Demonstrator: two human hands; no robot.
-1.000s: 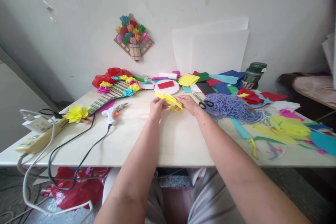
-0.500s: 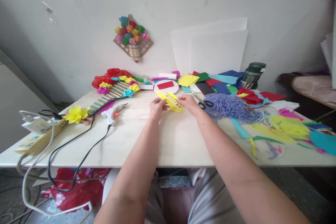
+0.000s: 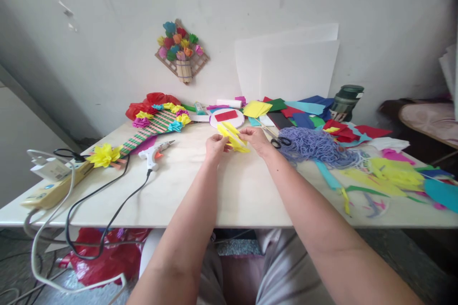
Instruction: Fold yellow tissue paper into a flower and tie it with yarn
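Both my hands meet over the middle of the white table (image 3: pixel 229 190), pinching one folded piece of yellow paper (image 3: pixel 232 137). My left hand (image 3: pixel 215 146) grips its left end with fingers closed. My right hand (image 3: pixel 255 140) holds the right end, fingers curled around it. The paper is creased into several pointed folds that fan out between the hands. Just behind it lies a white round plate (image 3: pixel 226 118) with a red rectangle on it. Black-handled scissors (image 3: pixel 279 141) rest right of my right hand.
A glue gun (image 3: pixel 154 152) with a black cord lies left of my hands, beside a striped board with paper flowers (image 3: pixel 157 123) and a power strip (image 3: pixel 50 189). Purple yarn (image 3: pixel 315 147), coloured paper sheets (image 3: pixel 300 112) and scraps (image 3: pixel 390 176) cover the right side. A dark green jar (image 3: pixel 345 102) stands at the back.
The yellow paper has been gathered into tighter folds, and both hands have shifted slightly closer together around it.
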